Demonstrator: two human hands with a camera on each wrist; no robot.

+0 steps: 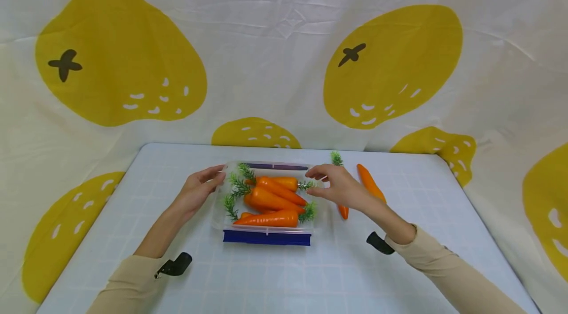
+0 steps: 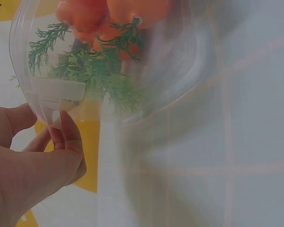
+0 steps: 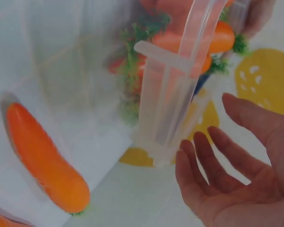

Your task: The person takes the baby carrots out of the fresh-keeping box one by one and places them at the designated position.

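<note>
A clear plastic container [image 1: 219, 210] with dark blue side clips holds several orange toy carrots [image 1: 270, 198] with green leafy tops. My left hand [image 1: 197, 193] pinches the container's left rim near the far corner; in the left wrist view its fingers close around a clear tab [image 2: 59, 90]. At the right side, my right hand [image 1: 339, 186] hovers by the far corner with fingers loosely bent and spread, holding nothing. In the right wrist view its fingertips [image 3: 187, 146] are just beside the container's clear side flap [image 3: 156, 99].
Right of the container, one loose carrot [image 1: 372, 183] lies on the white table [image 1: 266, 279]; another carrot [image 1: 343, 212] is partly covered by my right hand. A blue clip [image 1: 266, 237] hangs outward at the container's near side. Behind the table hangs a fruit-patterned cloth [image 1: 266, 57].
</note>
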